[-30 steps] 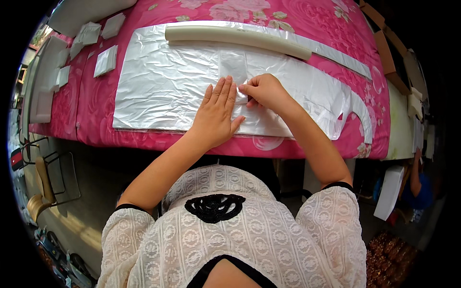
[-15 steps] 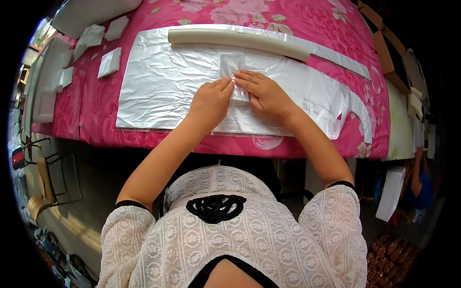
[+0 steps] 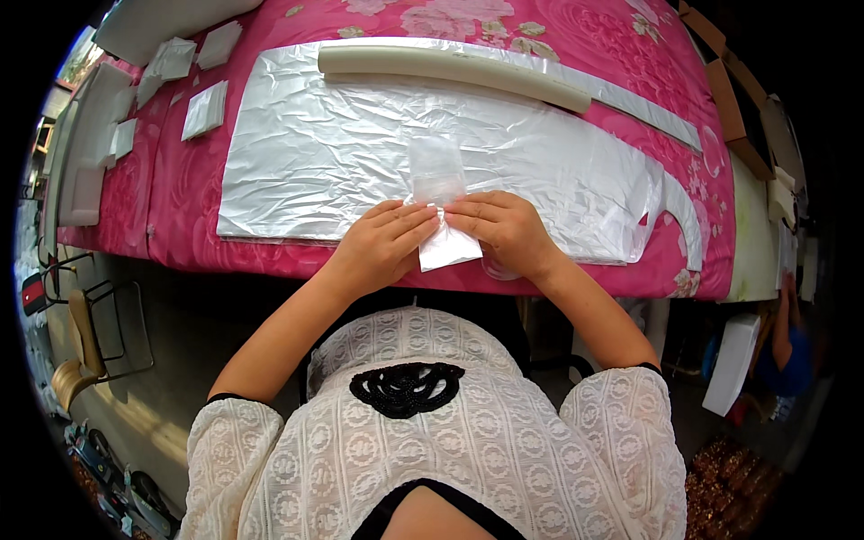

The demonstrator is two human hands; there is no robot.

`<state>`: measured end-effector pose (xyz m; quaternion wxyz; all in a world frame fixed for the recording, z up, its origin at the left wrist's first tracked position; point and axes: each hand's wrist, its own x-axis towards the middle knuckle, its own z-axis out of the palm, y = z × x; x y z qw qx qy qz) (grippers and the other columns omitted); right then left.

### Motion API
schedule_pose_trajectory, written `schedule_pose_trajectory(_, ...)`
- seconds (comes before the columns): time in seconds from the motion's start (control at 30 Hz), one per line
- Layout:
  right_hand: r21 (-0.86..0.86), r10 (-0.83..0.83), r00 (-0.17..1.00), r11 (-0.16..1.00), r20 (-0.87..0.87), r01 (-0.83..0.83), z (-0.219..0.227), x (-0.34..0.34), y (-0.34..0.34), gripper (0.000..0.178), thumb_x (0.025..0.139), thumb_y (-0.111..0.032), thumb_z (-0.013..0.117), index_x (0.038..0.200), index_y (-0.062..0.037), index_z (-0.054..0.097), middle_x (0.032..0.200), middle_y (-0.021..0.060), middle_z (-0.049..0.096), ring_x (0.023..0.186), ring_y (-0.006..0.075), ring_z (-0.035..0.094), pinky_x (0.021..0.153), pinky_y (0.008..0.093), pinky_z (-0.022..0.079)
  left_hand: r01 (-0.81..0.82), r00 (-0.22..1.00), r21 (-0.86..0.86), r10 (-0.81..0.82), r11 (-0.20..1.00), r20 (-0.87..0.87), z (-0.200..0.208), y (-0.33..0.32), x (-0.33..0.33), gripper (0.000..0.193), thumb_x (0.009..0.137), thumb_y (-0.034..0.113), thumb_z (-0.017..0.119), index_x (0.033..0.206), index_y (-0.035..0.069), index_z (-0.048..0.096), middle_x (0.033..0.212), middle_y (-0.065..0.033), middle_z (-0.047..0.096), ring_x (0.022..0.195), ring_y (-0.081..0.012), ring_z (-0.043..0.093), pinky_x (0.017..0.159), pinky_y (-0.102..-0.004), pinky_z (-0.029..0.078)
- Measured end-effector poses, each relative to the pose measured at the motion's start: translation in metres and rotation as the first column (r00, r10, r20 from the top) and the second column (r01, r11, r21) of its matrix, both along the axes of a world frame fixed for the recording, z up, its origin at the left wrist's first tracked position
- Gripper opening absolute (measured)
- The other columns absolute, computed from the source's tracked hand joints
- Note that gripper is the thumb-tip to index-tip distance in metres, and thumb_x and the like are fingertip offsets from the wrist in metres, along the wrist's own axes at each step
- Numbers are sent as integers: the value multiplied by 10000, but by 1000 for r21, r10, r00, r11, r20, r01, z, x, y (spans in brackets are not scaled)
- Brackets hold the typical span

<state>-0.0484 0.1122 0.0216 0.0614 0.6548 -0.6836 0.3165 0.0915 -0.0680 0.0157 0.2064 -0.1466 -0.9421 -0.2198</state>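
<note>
My left hand [image 3: 382, 241] and my right hand [image 3: 508, 234] meet near the front edge of the table. Their fingertips press together on the middle of a small strip of translucent and silvery film [image 3: 437, 164]. Part of this strip lies beyond my fingers; its shiny near end shows between my hands, toward me. What is directly under the fingertips is hidden. A large crinkled silver sheet [image 3: 297, 144] spreads flat beneath. Across its far side lies a long pale tube [image 3: 450, 70].
Small folded white packets [image 3: 205, 110] lie to the left on the pink floral cloth [image 3: 184, 189]. White foam-like blocks [image 3: 88, 148] stand at the left edge. Open cardboard boxes [image 3: 738, 108] are at the far right. A chair [image 3: 83, 333] stands on the floor at left.
Both hands have moved toward me from the sheet's middle to its near edge. The strip's shiny near end now shows between them. The tube has hardly moved.
</note>
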Motion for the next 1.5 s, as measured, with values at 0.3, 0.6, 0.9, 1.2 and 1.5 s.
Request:
schedule_pose_trajectory(0.3,486,-498,608,850,619,201,27,-18,-34,290,824,-240,632,707,24,655,567,110,592,497,194,545,520,315,414,-542,826,577,258,611,502,19,11,-21,336,819,96,635,1143,20,588,736,-112,676,653,-137,642,621,-251,484)
schedule_pose_trajectory(0.6,742,-639,506,670,580,-5,32,-47,-55,353,832,-299,652,628,-12,627,547,27,547,491,95,527,465,252,398,-610,726,295,369,736,580,28,-11,-44,765,769,127,682,1361,-108,259,994,-159,620,803,-170,634,687,-261,494)
schedule_pose_trajectory(0.9,716,-629,547,694,553,75,27,-43,-52,319,741,-311,675,617,-18,654,550,84,612,496,165,576,543,286,455,-327,903,-133,351,935,246,-8,27,-48,874,824,467,538,1403,-71,165,1462,-226,212,1377,-333,181,1110,-455,154)
schedule_pose_trajectory(1.2,717,-514,850,549,-116,429,57,-35,-35,328,676,-231,724,940,-57,638,883,89,659,839,244,614,756,359,482,-289,940,42,276,956,200,-3,19,-38,907,803,423,590,1401,-80,129,1474,-221,170,1388,-353,110,1117,-431,128)
schedule_pose_trajectory(1.5,291,-171,985,943,15,159,-9,20,-100,605,875,-402,511,1319,-4,411,1427,236,287,1343,354,237,1092,465,169,-734,553,663,-440,143,707,7,1,79,305,908,229,573,1094,-11,603,1013,-92,648,886,-124,617,785,-247,494)
